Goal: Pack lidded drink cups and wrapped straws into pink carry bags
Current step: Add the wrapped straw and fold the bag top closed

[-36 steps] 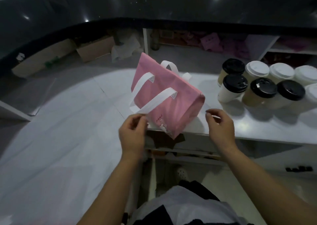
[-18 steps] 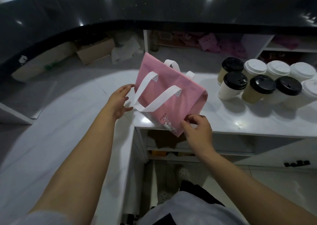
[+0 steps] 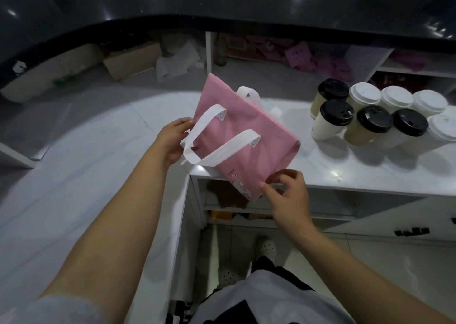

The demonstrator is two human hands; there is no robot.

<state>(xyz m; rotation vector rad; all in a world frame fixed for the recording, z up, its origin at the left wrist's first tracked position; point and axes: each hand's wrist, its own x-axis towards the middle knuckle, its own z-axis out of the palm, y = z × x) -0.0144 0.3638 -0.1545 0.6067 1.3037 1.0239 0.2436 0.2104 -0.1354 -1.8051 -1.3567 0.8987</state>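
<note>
A pink carry bag (image 3: pixel 237 131) with white handles stands tilted at the corner of the white counter (image 3: pixel 345 173). My left hand (image 3: pixel 172 139) grips the bag's left edge beside the near handle. My right hand (image 3: pixel 287 192) pinches the bag's lower right corner. To the right stands a cluster of several lidded drink cups (image 3: pixel 370 121), some with black lids, some with white. No wrapped straws are visible.
A black raised bar top (image 3: pixel 222 10) curves along the back. Under it lie a cardboard box (image 3: pixel 133 59), white plastic (image 3: pixel 177 62) and pink bags on shelves (image 3: pixel 301 54). Open shelving sits below the counter's front edge.
My left hand has closed onto the bag's left edge by the handle. My right hand stays at the lower corner, and the bag has shifted slightly.
</note>
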